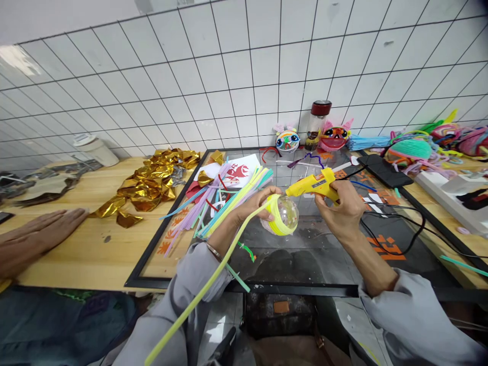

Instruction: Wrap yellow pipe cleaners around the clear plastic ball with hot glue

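White wall tiles with dark grout (236,76) at the back, pale wooden table (152,244) in front, with a black-framed transparent panel (263,269) lying on it.

Clear round plastic ball wrapped in yellow fuzzy strip (281,223) is up off the panel, in the left hand (257,206). Left fingers are curled on its left side – some over the top-left edge, one fingertip against the near left face. Clear right part of the ball sits outside the fingers. Long yellow-green free length of strip (213,278) leaves the ball at upper left, crosses the left forearm and runs down to the bottom edge.

Right hand (343,203) is closed round the handle of a yellow glue gun with a black cable (314,184). Nozzle points left, just beside the ball's top and close to the left fingers – can't tell if it touches.

Left of the ball: pastel bundle of fuzzy sticks (238,195) on the panel, then crumpled gold foil (148,183) on the wood. A co-worker's hand (57,229) lies flat near the foil. Behind: clear bottle with a dark red lid (317,127) between two decorated balls. Black phone (385,170) at right.
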`<state>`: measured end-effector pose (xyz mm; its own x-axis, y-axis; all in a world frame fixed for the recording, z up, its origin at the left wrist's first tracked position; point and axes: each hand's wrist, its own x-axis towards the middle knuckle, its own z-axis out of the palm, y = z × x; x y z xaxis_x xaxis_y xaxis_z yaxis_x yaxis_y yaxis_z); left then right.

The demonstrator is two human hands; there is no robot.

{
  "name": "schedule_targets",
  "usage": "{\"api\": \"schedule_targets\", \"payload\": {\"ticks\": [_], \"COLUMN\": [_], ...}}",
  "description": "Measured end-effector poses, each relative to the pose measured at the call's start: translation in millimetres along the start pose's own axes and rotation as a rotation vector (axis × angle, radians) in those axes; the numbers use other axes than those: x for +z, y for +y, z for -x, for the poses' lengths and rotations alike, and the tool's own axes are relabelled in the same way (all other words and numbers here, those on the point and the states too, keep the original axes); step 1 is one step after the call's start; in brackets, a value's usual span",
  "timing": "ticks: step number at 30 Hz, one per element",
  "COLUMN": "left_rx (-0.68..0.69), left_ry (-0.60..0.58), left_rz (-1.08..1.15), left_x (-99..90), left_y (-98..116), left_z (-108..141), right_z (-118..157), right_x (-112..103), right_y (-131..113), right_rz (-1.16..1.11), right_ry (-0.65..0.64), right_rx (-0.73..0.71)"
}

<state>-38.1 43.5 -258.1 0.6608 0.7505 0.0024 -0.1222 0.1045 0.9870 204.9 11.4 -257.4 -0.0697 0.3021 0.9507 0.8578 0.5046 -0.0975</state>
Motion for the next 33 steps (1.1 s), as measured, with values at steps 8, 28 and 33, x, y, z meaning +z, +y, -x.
{"api": "schedule_targets", "payload": {"ticks": [8,28,33], "left_rx": [0.003,0.031,0.020], "left_ry": [-0.017,-0.014,-0.018], "left_rz": [-0.007,-0.010,0.005], "left_x": [-2.6,-1.8,-3.0], "left_y": [-2.5,-2.5,-4.0], "left_z": [-0.6,0.1,-1.2], "right_z": [-1.4,-3.0,-1.3], "right_x": [-0.3,-4.8,-3.3], "right_y": [-1.0,0.5,0.9], "right_rz": [-0.017,-0.048,-0.036], "right_ry": [0.005,-0.037,-0.032], "right_rx": [0.017,0.002,0.027]}}
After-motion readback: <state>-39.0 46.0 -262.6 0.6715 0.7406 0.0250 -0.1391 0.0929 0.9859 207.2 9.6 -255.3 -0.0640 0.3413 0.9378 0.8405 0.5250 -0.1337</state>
